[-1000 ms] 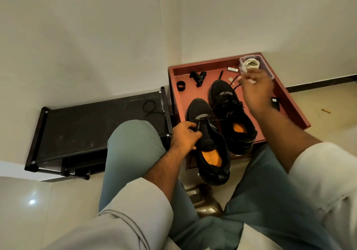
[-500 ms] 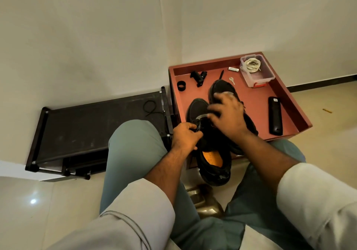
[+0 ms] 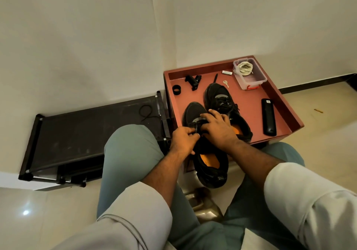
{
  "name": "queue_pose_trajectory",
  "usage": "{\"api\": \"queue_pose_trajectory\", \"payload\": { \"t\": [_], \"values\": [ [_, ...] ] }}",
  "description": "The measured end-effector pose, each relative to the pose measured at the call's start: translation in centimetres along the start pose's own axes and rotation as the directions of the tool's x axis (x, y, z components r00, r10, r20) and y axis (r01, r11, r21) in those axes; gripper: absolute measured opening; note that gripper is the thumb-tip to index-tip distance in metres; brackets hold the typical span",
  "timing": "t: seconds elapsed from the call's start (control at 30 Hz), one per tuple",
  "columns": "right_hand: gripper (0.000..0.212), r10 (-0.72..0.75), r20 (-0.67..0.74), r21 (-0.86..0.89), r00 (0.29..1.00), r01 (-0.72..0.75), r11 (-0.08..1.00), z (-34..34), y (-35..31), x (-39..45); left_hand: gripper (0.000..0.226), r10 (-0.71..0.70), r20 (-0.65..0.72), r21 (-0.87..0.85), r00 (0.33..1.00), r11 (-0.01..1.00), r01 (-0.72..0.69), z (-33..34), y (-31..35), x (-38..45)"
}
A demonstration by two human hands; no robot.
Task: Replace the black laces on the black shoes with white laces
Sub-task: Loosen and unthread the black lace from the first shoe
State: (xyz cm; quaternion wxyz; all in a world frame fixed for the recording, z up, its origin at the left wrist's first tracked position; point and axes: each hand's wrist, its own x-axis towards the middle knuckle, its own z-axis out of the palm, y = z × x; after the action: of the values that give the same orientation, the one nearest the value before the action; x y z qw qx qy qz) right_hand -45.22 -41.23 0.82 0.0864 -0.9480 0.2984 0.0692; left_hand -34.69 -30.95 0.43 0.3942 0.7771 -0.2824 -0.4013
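Right hand (image 3: 219, 128) has come back from up by the clear box (image 3: 249, 73) w/ the white laces (image 3: 245, 68) and now sits on the near shoe (image 3: 204, 145), fingers curled down over the lace area by the toe. Left hand (image 3: 183, 140) hasn't shifted, still bunched at the shoe's left edge, fingertips pinching what looks like the black lace (image 3: 194, 125); exact strand hard to make out against black upper. Right hand's own grip: curled onto the shoe, can't tell if it pinches lace or just steadies.

Near shoe hangs half off the red tray (image 3: 251, 110) toward the person's knees, prob pulled close so both hands reach the eyelets. Other shoe (image 3: 222, 102) just beyond the right hand, on the tray, black laces in. White laces well beyond right hand, coiled in the box at tray's far corner, not yet used.

Remote (image 3: 268, 116) lies to the right of right hand; small white label at its top end, unreadable. Key (image 3: 225, 83) beyond. No brand legible on shoes. Loose black cord (image 3: 145, 111) on the low black shelf (image 3: 87, 133), left of left hand.
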Motion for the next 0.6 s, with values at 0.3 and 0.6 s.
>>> {"api": "queue_pose_trajectory", "payload": {
  "t": [0.3, 0.6],
  "values": [
    [0.055, 0.794, -0.08, 0.993, 0.602, -0.017, 0.113, -4.7, 3.8, 0.8, 0.038, 0.034, -0.052, -0.042, 0.998, 0.998, -0.036, 0.3, -0.5, 0.0],
    [0.034, 0.373, -0.129, 0.561, 0.919, -0.242, 0.791, 1.2, -0.4, -1.9, 0.021, 0.264, -0.232, 0.273, 0.936, 0.942, -0.198, 0.0, -0.2, 2.1]
  ]
}}
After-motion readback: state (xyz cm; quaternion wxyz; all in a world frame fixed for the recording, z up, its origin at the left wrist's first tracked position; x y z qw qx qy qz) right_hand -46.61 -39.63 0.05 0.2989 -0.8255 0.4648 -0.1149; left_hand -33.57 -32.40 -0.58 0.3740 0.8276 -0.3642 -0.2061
